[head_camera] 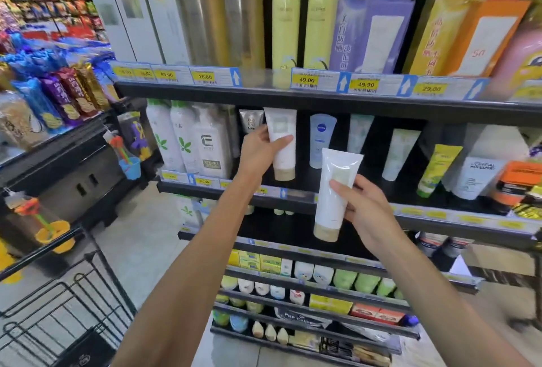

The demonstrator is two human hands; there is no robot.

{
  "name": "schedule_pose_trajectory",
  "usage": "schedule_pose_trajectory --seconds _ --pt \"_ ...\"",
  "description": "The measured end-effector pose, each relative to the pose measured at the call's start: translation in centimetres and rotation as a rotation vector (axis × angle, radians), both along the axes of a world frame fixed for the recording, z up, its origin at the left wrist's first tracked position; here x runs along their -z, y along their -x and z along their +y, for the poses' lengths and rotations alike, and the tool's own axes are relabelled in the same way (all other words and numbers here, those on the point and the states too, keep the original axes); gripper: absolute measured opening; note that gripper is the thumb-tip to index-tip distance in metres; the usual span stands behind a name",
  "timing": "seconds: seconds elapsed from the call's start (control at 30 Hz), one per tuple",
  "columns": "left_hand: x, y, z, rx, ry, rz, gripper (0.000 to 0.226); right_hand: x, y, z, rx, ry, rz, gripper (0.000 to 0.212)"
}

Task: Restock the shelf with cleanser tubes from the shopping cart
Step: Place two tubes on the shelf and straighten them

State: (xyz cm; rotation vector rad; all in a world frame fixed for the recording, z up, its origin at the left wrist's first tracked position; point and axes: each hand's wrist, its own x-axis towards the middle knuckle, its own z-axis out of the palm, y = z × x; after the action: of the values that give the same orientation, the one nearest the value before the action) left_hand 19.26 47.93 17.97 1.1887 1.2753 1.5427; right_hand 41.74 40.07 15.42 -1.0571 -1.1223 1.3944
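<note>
Cleanser tubes: left hand point(258, 151) grips one point(282, 143) at the shelf point(366, 108), right hand point(366, 211) another point(334, 193).

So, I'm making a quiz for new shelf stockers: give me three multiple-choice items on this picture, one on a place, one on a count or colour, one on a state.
1. Where is the tube in the left hand?
A. in the cart
B. up at the middle shelf, beside the blue-labelled tube
C. on the floor

2. How many white tubes are the hands holding in all?
A. one
B. two
C. four

3. How does the right hand stand?
A. flat and open
B. a fist holding nothing
C. gripping a tube, cap down

Answers:
1 B: the left tube is raised in front of the middle shelf, left of the blue-labelled tube.
2 B: one tube shows in each hand.
3 C: fingers and thumb wrap the right tube, its tan cap lowest.
</note>
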Motion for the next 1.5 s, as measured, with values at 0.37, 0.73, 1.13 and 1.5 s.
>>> schedule_pose_trajectory --seconds 0.37,0.73,1.13,1.5 --pt "5.3 0.9 8.0 -0.062 0.037 0.231 0.043 0.6 -0.5 1.4 0.033 0.000 -0.009 0.030" --pt "7.5 0.9 9.0 -0.107 0.154 0.415 0.066 1.1 -0.2 2.4 0.031 -0.013 -0.004 0.032" --pt "6.5 -0.2 10.7 -0.159 0.238 0.505 0.053 1.1 -0.2 2.5 0.029 -0.009 0.000 0.033" --pt "6.6 0.3 10.6 -0.144 0.290 0.522 0.057 -0.3 0.2 2.6 0.036 -0.086 -0.054 0.034"
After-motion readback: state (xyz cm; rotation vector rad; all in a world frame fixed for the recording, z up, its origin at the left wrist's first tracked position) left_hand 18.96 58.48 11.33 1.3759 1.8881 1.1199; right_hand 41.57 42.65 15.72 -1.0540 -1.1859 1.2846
